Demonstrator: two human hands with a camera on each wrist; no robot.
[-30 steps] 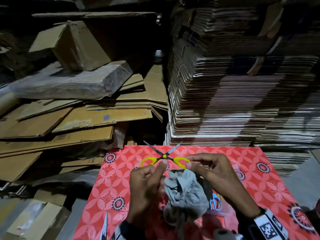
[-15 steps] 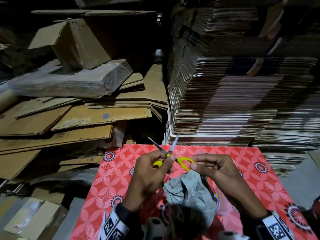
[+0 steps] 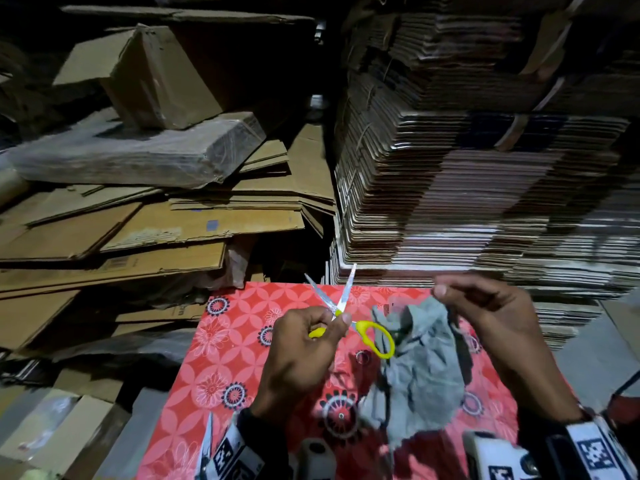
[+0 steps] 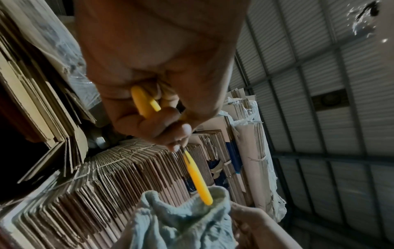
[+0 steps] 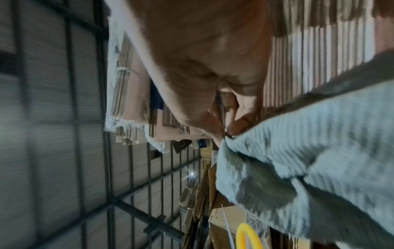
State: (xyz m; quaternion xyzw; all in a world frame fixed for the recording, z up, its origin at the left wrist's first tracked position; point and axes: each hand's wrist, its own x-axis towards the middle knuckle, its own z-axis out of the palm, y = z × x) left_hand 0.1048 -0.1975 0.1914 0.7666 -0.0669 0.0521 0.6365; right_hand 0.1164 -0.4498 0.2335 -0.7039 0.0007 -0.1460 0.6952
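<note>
My left hand [image 3: 304, 344] grips yellow-handled scissors [image 3: 346, 306] above a red flower-patterned table [image 3: 235, 344]. The blades stand slightly apart and point away from me. One yellow handle loop [image 3: 379, 337] sticks out to the right and touches a crumpled grey cloth [image 3: 426, 368]. My right hand [image 3: 485, 306] pinches the top of that cloth and holds it up over the table. In the left wrist view my fingers curl round the scissors [image 4: 197, 176], whose free loop reaches the cloth [image 4: 181, 224]. The right wrist view shows fingertips [image 5: 230, 129] pinching the cloth [image 5: 309, 160].
A tall stack of flattened cartons [image 3: 467, 185] rises right behind the table. Loose cardboard sheets and a wrapped bundle [image 3: 138, 154] with a brown box [image 3: 156, 74] on it pile up at the left. Boxes [image 3: 59, 427] lie on the floor at lower left.
My right hand let go of the scissors' handle and lifted the cloth up to the right. The left hand now holds the scissors alone, with the blades closer together.
</note>
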